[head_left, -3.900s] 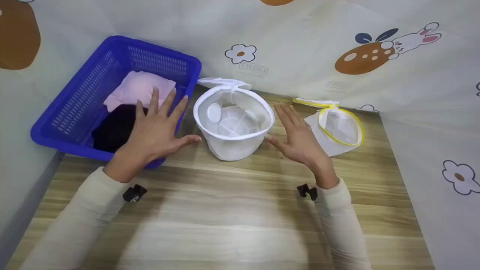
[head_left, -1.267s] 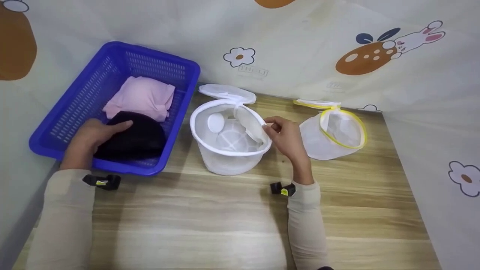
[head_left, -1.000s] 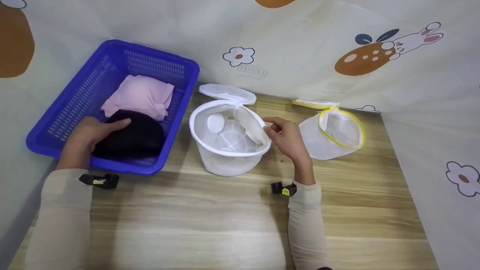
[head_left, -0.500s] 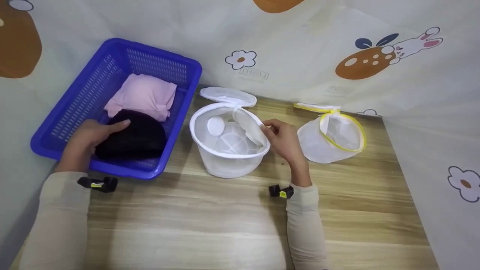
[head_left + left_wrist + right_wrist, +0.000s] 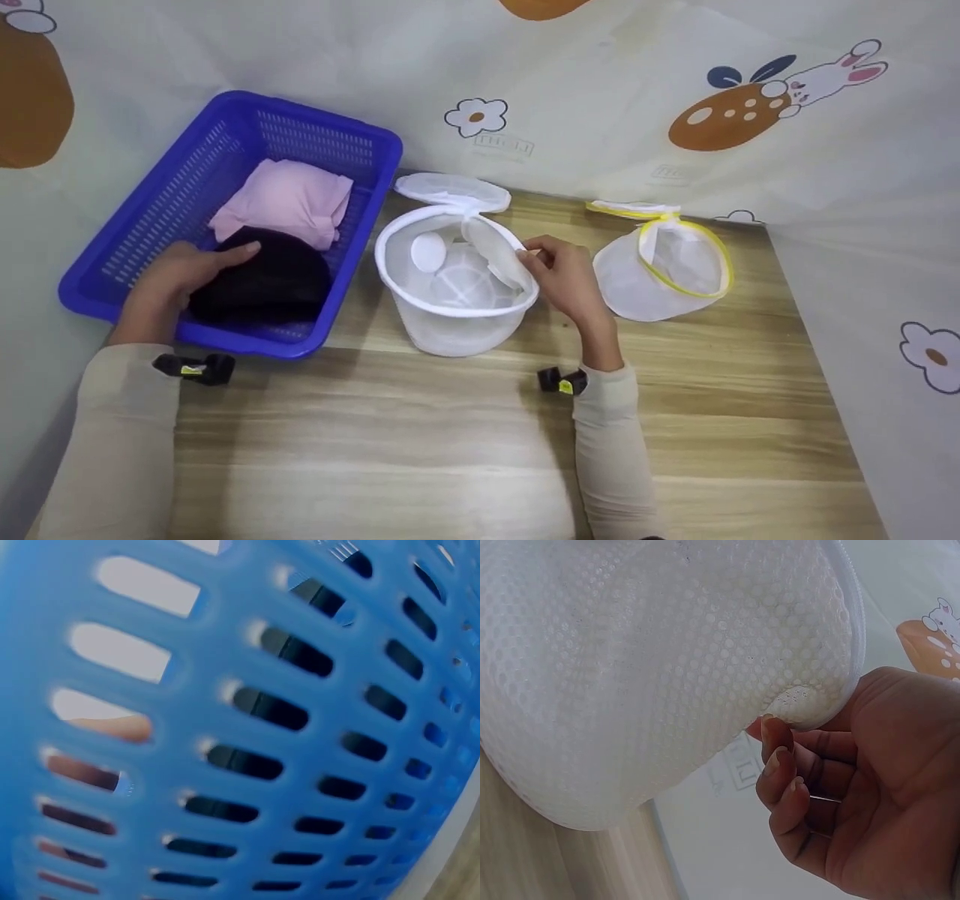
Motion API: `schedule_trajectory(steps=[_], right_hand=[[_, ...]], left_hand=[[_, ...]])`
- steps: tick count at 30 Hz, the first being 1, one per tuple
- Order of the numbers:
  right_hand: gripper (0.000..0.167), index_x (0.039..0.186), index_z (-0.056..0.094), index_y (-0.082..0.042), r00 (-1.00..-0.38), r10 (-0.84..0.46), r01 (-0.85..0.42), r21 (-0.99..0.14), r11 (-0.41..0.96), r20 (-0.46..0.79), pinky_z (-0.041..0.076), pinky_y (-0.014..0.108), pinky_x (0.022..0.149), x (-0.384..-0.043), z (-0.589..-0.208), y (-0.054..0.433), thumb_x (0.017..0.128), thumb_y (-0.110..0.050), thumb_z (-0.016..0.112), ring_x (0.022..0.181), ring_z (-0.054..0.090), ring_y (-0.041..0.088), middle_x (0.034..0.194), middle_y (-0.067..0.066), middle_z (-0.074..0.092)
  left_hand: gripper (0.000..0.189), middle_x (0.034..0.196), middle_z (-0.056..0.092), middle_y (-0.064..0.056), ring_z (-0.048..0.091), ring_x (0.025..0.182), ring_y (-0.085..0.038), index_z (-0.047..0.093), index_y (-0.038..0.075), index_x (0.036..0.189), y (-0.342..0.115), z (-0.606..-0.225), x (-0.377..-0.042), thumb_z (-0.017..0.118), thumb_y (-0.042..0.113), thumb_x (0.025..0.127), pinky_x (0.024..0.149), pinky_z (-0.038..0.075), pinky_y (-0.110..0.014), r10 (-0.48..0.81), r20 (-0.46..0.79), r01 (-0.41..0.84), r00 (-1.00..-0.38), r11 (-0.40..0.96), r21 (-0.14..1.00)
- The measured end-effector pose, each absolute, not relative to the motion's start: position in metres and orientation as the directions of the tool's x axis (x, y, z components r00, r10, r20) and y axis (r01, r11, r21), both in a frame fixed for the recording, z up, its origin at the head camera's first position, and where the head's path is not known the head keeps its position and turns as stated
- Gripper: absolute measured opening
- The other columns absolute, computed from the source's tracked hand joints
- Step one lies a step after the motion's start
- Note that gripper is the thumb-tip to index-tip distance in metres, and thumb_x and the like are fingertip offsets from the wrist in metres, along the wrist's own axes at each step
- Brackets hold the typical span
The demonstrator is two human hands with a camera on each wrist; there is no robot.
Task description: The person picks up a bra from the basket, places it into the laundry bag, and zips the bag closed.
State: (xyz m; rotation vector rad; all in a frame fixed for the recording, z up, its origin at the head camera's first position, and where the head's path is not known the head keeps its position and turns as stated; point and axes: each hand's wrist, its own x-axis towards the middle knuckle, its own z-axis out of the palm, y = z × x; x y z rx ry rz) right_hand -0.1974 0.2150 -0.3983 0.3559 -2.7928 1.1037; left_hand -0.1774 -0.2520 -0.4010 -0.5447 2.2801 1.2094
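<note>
In the head view, my left hand (image 5: 174, 274) reaches into the blue basket (image 5: 365, 259) and grips a black bra (image 5: 274, 281), folded into a rounded cup shape. The thumb lies on top; the other fingers are mostly hidden. A folded pink bra (image 5: 289, 195) sits behind it. My right hand (image 5: 566, 277) pinches the right rim of a white mesh laundry bag (image 5: 457, 330), which stands upright with its lid (image 5: 454, 192) flipped back. The right wrist view shows the curled fingers (image 5: 786, 802) at the mesh edge. The left wrist view shows mostly the slotted basket wall (image 5: 172, 690).
A smaller mesh bag with a yellow rim (image 5: 637, 281) lies tilted to the right, its lid folded back. White plastic discs (image 5: 430, 252) show inside the larger bag. A printed sheet (image 5: 585, 97) rises behind the wood-grain table (image 5: 420, 450).
Since the earliest frame, my left hand has gone from spread above the basket to gripping the black bra, and my right hand has taken the white bag's rim. Little differs over the last second.
</note>
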Motion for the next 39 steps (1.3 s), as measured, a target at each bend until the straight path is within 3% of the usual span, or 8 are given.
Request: schedule_trajectory(steps=[4,9,13,17,22,29,33,39], right_hand=[[0.017,0.097,0.071,-0.005,-0.964,-0.184,-0.264,-0.654,0.708,0.19,0.04,0.028,0.056,-0.1964,-0.3991,0.215,0.092,-0.019,0.064,0.058,0.049,0.013,0.064,0.0,0.057],[0.016,0.094,0.071,-0.005,-0.968,-0.167,-0.249,-0.643,0.725,0.187,0.04,0.028,0.056,-0.1944,-0.3989,0.2145,0.091,-0.019,0.064,0.059,0.049,0.014,0.065,0.001,0.058],[0.016,0.094,0.07,-0.005,-0.97,-0.167,-0.241,-0.645,0.725,0.175,0.041,0.028,0.057,-0.1945,-0.3977,0.215,0.092,-0.02,0.063,0.06,0.05,0.014,0.067,0.001,0.058],[0.015,0.094,0.07,-0.005,-0.973,-0.152,-0.228,-0.653,0.723,0.171,0.041,0.029,0.057,-0.1933,-0.3961,0.2182,0.091,-0.018,0.064,0.061,0.05,0.015,0.067,0.002,0.058],[0.014,0.094,0.07,-0.006,-0.976,-0.15,-0.218,-0.656,0.723,0.159,0.04,0.029,0.057,-0.1924,-0.3946,0.2207,0.091,-0.018,0.064,0.061,0.049,0.015,0.067,0.002,0.057],[0.015,0.095,0.07,-0.005,-0.972,-0.174,-0.234,-0.659,0.714,0.157,0.041,0.028,0.058,-0.1934,-0.3949,0.219,0.092,-0.019,0.064,0.062,0.05,0.015,0.068,0.002,0.058],[0.015,0.095,0.07,-0.006,-0.973,-0.167,-0.231,-0.654,0.72,0.16,0.041,0.029,0.059,-0.1928,-0.3952,0.2205,0.092,-0.019,0.064,0.062,0.05,0.015,0.067,0.002,0.058],[0.016,0.095,0.071,-0.006,-0.972,-0.162,-0.233,-0.643,0.729,0.168,0.041,0.029,0.059,-0.1927,-0.3955,0.2216,0.092,-0.02,0.064,0.062,0.051,0.015,0.067,0.001,0.058]], left_hand=[[0.13,0.136,0.024,-0.032,0.031,0.115,-0.042,0.003,-0.022,0.14,-0.2529,-0.4021,-0.1765,0.058,0.075,0.073,0.101,0.033,-0.054,-0.152,-0.607,-0.581,-0.78,0.537,0.612],[0.133,0.136,0.023,-0.029,0.031,0.114,-0.041,0.004,-0.021,0.141,-0.253,-0.4025,-0.1797,0.063,0.075,0.07,0.101,0.033,-0.053,-0.135,-0.608,-0.576,-0.782,0.529,0.623],[0.119,0.114,0.032,-0.021,0.038,0.098,-0.033,0.022,-0.018,0.135,-0.2553,-0.3988,-0.182,0.067,0.071,0.069,0.08,0.043,-0.039,-0.138,-0.572,-0.546,-0.809,0.536,0.643],[0.095,0.094,0.03,-0.011,0.039,0.081,-0.025,0.034,-0.007,0.117,-0.2563,-0.3984,-0.1827,0.069,0.068,0.07,0.062,0.038,-0.031,-0.136,-0.562,-0.536,-0.816,0.542,0.647],[0.092,0.105,0.029,-0.012,0.036,0.095,-0.028,0.034,-0.006,0.12,-0.2542,-0.4015,-0.1814,0.069,0.065,0.073,0.071,0.04,-0.029,-0.095,-0.564,-0.523,-0.82,0.524,0.673],[0.089,0.11,0.034,-0.015,0.039,0.096,-0.028,0.039,-0.008,0.122,-0.2559,-0.4035,-0.1775,0.068,0.063,0.076,0.068,0.043,-0.027,-0.097,-0.526,-0.493,-0.845,0.522,0.696],[0.111,0.135,0.029,-0.027,0.036,0.108,-0.033,0.02,-0.014,0.143,-0.2535,-0.4047,-0.178,0.067,0.062,0.077,0.077,0.043,-0.031,-0.067,-0.508,-0.465,-0.859,0.517,0.718],[0.116,0.147,0.017,-0.03,0.03,0.118,-0.038,0.01,-0.013,0.146,-0.2534,-0.4032,-0.1794,0.067,0.061,0.078,0.094,0.04,-0.045,-0.049,-0.509,-0.461,-0.86,0.503,0.731]])
